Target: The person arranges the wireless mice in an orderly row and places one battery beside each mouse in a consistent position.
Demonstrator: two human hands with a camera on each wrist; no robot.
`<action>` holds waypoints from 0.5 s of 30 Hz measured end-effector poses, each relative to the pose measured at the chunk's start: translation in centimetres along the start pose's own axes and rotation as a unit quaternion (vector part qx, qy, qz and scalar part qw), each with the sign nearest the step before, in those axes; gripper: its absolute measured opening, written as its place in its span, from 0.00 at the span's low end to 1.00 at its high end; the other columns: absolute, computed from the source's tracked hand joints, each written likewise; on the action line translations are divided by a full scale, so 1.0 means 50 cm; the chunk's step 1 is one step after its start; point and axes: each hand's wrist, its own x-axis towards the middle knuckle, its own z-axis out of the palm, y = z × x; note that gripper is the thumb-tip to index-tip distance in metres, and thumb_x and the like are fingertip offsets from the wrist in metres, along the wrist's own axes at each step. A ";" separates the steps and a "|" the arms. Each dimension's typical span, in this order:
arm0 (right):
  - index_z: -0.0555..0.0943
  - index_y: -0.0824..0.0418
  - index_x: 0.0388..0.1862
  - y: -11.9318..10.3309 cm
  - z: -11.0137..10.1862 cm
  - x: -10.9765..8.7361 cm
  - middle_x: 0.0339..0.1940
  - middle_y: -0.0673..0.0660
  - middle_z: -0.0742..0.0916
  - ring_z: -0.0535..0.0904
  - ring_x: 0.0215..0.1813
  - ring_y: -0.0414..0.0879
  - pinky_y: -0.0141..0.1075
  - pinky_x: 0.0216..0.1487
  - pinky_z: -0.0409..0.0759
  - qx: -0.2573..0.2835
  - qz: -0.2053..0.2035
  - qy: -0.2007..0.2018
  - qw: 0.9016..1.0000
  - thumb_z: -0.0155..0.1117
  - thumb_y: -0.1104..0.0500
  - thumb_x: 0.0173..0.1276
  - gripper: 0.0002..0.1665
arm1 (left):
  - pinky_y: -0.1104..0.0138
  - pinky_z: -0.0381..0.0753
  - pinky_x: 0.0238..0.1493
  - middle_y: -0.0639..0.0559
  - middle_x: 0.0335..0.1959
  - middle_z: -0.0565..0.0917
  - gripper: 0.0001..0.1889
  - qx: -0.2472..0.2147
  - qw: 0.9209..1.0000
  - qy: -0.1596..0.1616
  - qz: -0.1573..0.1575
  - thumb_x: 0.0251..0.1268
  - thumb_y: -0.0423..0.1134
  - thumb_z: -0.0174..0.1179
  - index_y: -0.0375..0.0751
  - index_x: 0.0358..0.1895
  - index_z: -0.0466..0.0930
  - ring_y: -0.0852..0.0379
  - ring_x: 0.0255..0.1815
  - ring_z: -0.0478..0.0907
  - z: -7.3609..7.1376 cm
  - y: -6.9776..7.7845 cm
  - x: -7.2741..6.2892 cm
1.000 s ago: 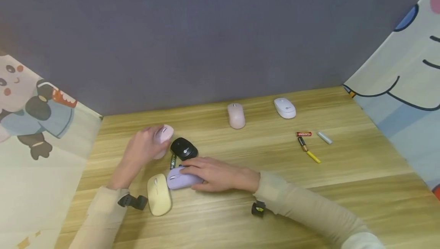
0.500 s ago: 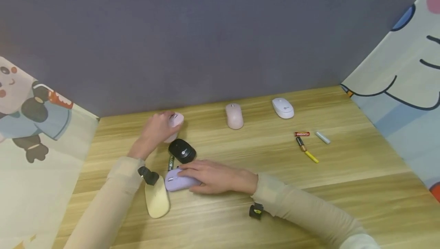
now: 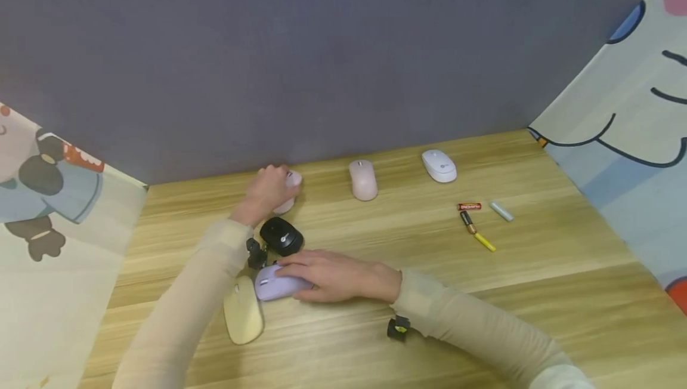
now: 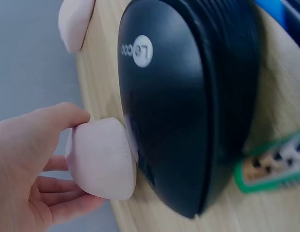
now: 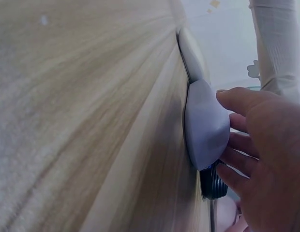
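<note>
My left hand (image 3: 268, 189) grips a pale pink computer mouse (image 4: 102, 159) at the back of the table, thumb on one side and fingers on the other. Lower down, my right hand (image 3: 333, 275) holds a lilac mouse (image 3: 276, 284) on the tabletop, its thumb and fingers at opposite sides in the right wrist view. Between the two hands lies a black mouse (image 3: 281, 235). A yellow mouse (image 3: 243, 311) sits just left of the lilac one. In the left wrist view, a green-edged battery (image 4: 271, 164) shows beside the black mouse.
Along the back stand another pink mouse (image 3: 364, 181) and a white mouse (image 3: 439, 166). A red battery (image 3: 469, 206), a silver battery (image 3: 501, 211), a black-and-copper battery (image 3: 468, 222) and a yellow battery (image 3: 485, 241) lie at the right. A grey panel (image 3: 343, 67) rises behind the table.
My left hand has carried the pink mouse rightward and toward the back, past the black mouse. My right hand stays at the lilac mouse; the head view has shifted slightly.
</note>
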 end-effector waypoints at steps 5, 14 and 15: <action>0.69 0.56 0.78 0.000 -0.001 0.001 0.79 0.57 0.72 0.68 0.78 0.48 0.37 0.82 0.61 0.003 0.001 0.001 1.000 0.59 0.48 0.80 0.32 | 0.47 0.87 0.44 0.29 0.49 0.84 0.27 -0.005 1.000 -0.005 -0.024 0.68 0.50 0.62 0.26 0.55 0.79 0.32 0.49 0.84 0.011 0.016 0.018; 0.71 0.56 0.76 0.000 -0.002 0.005 0.77 0.57 0.74 0.70 0.77 0.48 0.37 0.81 0.62 0.003 0.001 0.003 1.000 0.60 0.48 0.80 0.31 | 0.47 0.89 0.45 0.29 0.49 0.84 0.24 0.007 0.998 -0.008 -0.059 0.71 0.49 0.61 0.25 0.49 0.80 0.31 0.52 0.83 0.022 0.049 0.035; 0.71 0.56 0.76 0.000 -0.003 0.005 0.77 0.57 0.75 0.70 0.77 0.48 0.37 0.81 0.62 0.003 0.000 0.005 1.000 0.60 0.48 0.80 0.31 | 0.48 0.89 0.44 0.29 0.48 0.84 0.24 0.011 0.998 -0.007 -0.062 0.72 0.49 0.62 0.25 0.48 0.81 0.32 0.51 0.83 0.023 0.052 0.036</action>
